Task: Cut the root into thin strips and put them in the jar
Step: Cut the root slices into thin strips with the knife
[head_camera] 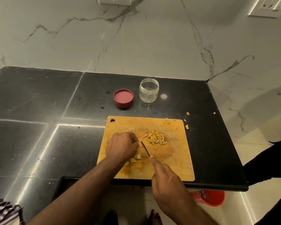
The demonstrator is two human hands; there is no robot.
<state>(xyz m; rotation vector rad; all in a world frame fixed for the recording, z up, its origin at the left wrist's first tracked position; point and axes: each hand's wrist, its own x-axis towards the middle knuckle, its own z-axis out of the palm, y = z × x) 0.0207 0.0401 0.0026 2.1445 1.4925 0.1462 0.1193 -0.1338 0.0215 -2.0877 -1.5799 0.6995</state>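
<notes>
Fingers of left hand (122, 146) curled on root piece, mostly hidden; knife (145, 148) in right hand (166, 179) just right of them, blade pointing away

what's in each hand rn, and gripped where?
Right hand grips the knife by its handle, forefinger along the spine. Left hand is curled over a root piece; the hold point is hidden.
</notes>
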